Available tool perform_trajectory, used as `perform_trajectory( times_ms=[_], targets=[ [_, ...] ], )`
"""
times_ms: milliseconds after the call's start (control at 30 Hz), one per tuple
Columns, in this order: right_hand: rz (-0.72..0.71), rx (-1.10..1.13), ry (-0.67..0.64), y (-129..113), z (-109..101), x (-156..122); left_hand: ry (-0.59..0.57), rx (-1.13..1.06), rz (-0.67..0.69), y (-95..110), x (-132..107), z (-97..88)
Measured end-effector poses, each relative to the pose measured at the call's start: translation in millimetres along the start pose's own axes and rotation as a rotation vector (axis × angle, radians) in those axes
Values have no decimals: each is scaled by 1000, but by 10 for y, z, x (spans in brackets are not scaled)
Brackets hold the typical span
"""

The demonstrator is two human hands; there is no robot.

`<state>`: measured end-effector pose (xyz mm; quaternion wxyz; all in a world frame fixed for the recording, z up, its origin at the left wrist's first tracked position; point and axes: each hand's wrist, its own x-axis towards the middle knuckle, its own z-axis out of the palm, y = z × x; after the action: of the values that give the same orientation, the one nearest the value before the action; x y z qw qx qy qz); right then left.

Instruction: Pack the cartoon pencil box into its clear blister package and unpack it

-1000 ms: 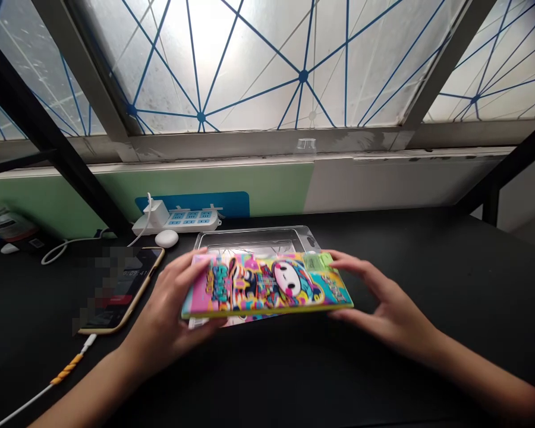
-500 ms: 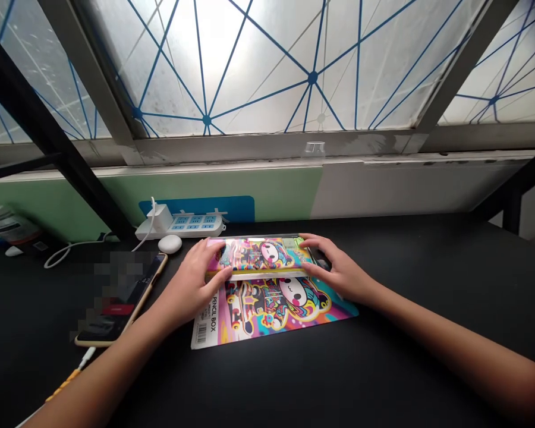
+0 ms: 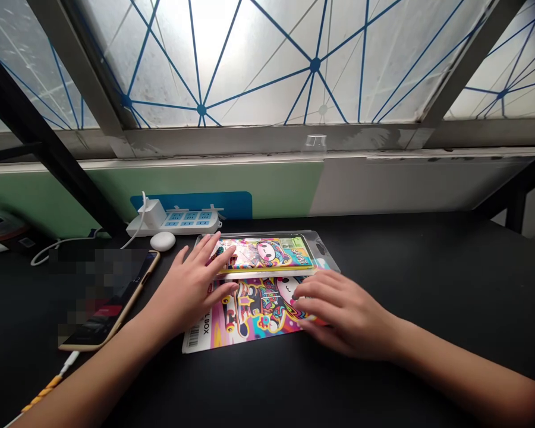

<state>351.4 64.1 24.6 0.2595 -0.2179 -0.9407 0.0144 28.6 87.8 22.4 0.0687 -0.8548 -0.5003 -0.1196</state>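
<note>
On the worktop [image 3: 405, 261] I see the pencil box [image 3: 267, 254] in a clear shell [image 3: 324, 245], above the printed card [image 3: 249, 321]. My left hand [image 3: 191, 285] has its grip open over the box's left end; my right hand [image 3: 345, 312] covers the card's right side, gripping or not, I cannot tell.

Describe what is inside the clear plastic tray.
Inside the clear plastic tray is a colourful printed case, patterned face up. The left hand hides its left end, and its underside cannot be seen.
</note>
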Motion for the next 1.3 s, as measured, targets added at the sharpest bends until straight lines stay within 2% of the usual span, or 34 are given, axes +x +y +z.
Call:
perform_trajectory(
  times_ms=[167,233,333,500,700,867,1033,1167,1300],
  targets=[
    [175,173,-318,-92,76,70,-17,15,17,8,16,33],
    [241,220,-396,-62,56,77,-21,30,6,-16,19,35],
    [265,240,-466,-40,-5,78,-43,52,-23,-54,19,17],
    [302,206,-364,-67,-45,59,-59,23,-96,-62,4,-51],
    [465,11,-215,-4,49,18,-23,16,-98,-8,18,0],
    [605,-51,-204,24,106,41,-63,44,-70,-7,51,38],
    [650,-14,-154,-10,108,32,-78,25,-77,-32,67,27],
    [697,92,-95,8,5,16,-92,-23,-81,-66,69,2],
    [788,242,-137,307,-232,-82,-102,-156,-109,-78,60,-92]
  ],
)
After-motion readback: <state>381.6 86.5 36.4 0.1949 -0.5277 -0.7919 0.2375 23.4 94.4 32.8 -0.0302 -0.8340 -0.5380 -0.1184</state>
